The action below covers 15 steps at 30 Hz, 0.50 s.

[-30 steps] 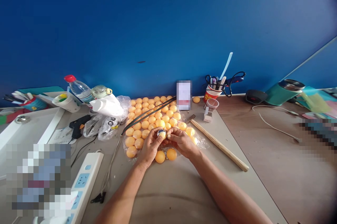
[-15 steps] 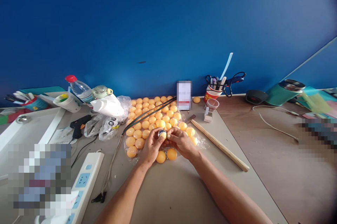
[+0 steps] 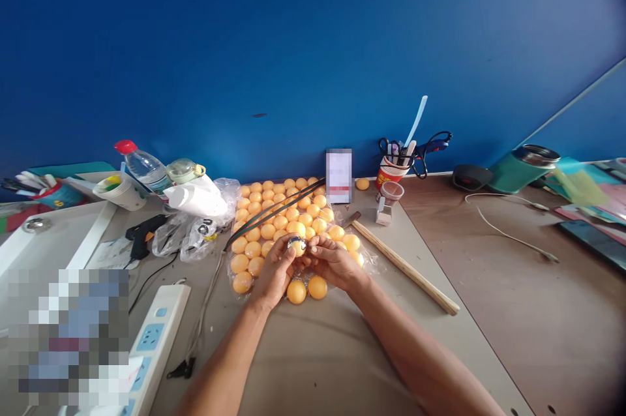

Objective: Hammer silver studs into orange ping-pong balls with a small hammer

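My left hand (image 3: pixel 277 272) is closed around an orange table tennis ball (image 3: pixel 296 246) whose upper part carries a dark and whitish patch. Close against its right side, my right hand (image 3: pixel 335 263) has thumb and forefinger pinched together; whatever is between them, if anything, is too small to make out. Under and behind both hands lies a clear plastic pack of orange table tennis balls (image 3: pixel 268 231), several rows deep. Two loose orange balls (image 3: pixel 297 292) rest on the table just below my hands.
Black straps (image 3: pixel 274 210) cross the pack. A hammer (image 3: pixel 405 266) lies to the right, near a small box (image 3: pixel 384 212) and a cup of tools (image 3: pixel 391 171). Leftward are a power strip (image 3: pixel 159 338), a glue gun (image 3: pixel 144 233) and a bottle (image 3: pixel 144 165). A phone (image 3: pixel 338 175) stands behind.
The held ball has turned in my left hand, with more of its orange side and patch facing me. My right fingers stay beside it. The view has shifted slightly.
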### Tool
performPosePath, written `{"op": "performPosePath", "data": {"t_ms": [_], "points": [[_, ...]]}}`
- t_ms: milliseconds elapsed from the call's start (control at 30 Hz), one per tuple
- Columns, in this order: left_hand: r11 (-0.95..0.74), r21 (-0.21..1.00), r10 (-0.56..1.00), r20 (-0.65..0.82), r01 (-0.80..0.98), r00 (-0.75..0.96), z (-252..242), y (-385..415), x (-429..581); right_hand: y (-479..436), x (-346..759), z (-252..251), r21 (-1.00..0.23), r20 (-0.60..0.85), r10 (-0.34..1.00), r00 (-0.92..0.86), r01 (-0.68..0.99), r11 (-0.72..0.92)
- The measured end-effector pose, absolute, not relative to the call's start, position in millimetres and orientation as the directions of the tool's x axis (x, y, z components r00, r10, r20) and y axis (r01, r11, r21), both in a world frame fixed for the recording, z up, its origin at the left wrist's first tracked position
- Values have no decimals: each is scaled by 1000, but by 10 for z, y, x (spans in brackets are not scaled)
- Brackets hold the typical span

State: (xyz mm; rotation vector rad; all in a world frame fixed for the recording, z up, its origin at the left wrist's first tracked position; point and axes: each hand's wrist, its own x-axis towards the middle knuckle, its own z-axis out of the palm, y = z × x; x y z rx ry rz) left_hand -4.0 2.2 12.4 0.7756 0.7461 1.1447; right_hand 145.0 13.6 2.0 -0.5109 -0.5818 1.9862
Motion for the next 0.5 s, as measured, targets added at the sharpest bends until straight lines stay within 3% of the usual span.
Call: {"op": "performPosePath", "data": {"t_ms": [500], "points": [[291, 723, 946, -120, -626, 301, 249, 32, -81, 114, 1523, 52, -629, -63, 894, -445, -678, -381]]}}
